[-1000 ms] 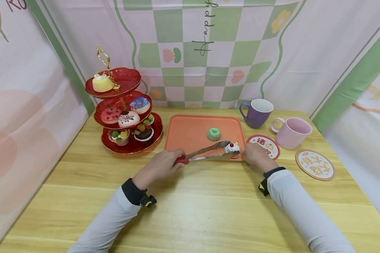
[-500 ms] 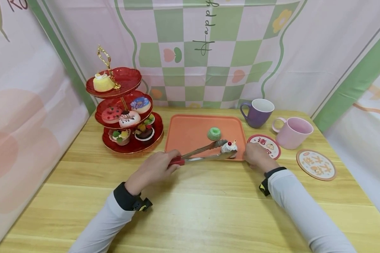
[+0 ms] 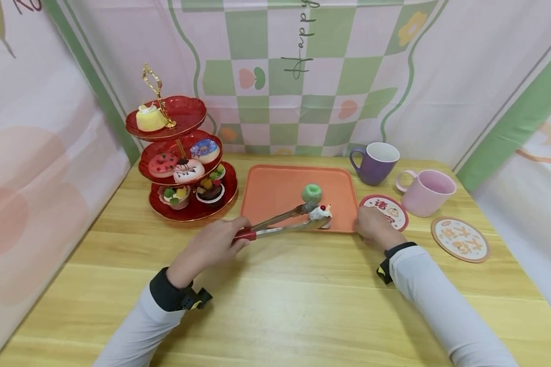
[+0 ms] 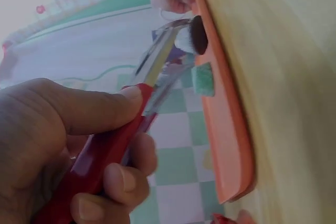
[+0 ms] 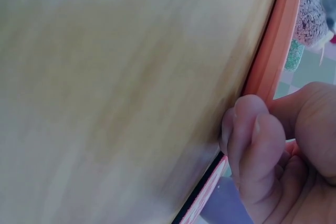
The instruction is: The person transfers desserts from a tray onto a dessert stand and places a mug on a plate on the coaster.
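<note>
My left hand (image 3: 213,245) holds red-handled metal tongs (image 3: 280,218), thumb and fingers wrapped around the handle in the left wrist view. Between the tong tips sits a small cake (image 3: 320,214) with white topping and a cherry; its dark base (image 4: 198,35) shows in the left wrist view. The cake is over the front right part of an orange tray (image 3: 266,188); whether it touches the tray I cannot tell. Just behind it a green ring-shaped cake (image 3: 311,193) lies on the tray. At the tray's front right corner, my right hand (image 3: 375,227) pinches the rim (image 5: 268,72).
A three-tier red stand (image 3: 183,114) with several pastries is at the left. Right of the tray are a purple mug (image 3: 374,165), a pink mug (image 3: 424,196), a red-rimmed coaster (image 3: 392,211) and an orange-rimmed coaster (image 3: 461,239). A patterned cloth (image 3: 284,76) hangs behind.
The left hand, tongs and white-topped cake have moved left along the tray's front. The right hand stays at the tray's corner, and the tray has not moved noticeably.
</note>
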Available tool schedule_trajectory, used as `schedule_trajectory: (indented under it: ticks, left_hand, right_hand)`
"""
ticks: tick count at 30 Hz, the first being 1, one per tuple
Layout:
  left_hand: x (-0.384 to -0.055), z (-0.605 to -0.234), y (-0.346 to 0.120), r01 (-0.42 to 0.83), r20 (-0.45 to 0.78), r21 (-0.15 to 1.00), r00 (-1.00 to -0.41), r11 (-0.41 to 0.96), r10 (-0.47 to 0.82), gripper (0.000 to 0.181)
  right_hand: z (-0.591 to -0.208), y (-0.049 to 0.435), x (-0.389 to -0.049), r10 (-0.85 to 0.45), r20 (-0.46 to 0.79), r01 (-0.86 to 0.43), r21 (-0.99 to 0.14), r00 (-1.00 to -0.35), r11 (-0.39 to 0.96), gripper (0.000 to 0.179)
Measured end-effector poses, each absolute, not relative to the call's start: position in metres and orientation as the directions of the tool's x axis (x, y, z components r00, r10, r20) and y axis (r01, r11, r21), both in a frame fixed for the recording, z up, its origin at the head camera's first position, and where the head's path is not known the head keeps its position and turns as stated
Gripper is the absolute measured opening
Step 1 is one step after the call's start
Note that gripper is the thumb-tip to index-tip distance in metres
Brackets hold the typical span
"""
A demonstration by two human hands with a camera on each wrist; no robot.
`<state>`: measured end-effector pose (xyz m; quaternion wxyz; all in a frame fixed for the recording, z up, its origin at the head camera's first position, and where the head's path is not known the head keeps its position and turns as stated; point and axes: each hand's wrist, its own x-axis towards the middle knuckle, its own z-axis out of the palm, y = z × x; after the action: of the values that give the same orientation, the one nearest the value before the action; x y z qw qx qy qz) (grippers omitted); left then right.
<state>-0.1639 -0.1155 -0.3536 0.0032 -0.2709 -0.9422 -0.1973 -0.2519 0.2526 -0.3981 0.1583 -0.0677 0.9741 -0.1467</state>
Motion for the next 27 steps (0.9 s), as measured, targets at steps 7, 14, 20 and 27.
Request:
schedule_trajectory:
  ticks: [7, 14, 20, 27]
  left_hand:
    - [-0.161, -0.342, -0.116, 0.478, 0.033, 0.378, -0.863, 0.793, 0.504, 0.021]
    - [-0.162, -0.338, -0.118, 0.514, 0.046, 0.368, -0.843, 0.775, 0.537, 0.018]
    - [-0.161, -0.34, -0.125, 0.514, 0.073, 0.373, -0.846, 0.773, 0.528, 0.022]
    - [-0.157, -0.332, -0.135, 0.491, 0.104, 0.389, -0.864, 0.779, 0.492, 0.023]
  right_hand:
    - [-0.4, 0.252, -0.252, -0.159, -0.286, -0.067, -0.308, -0.945, 0.949, 0.012]
    - [-0.399, 0.251, -0.252, -0.161, -0.277, -0.072, -0.305, -0.947, 0.95, 0.013]
    - [-0.399, 0.251, -0.252, -0.15, -0.288, -0.061, -0.297, -0.946, 0.953, 0.014]
    - [-0.399, 0.253, -0.251, -0.172, -0.283, -0.081, -0.306, -0.943, 0.949, 0.02]
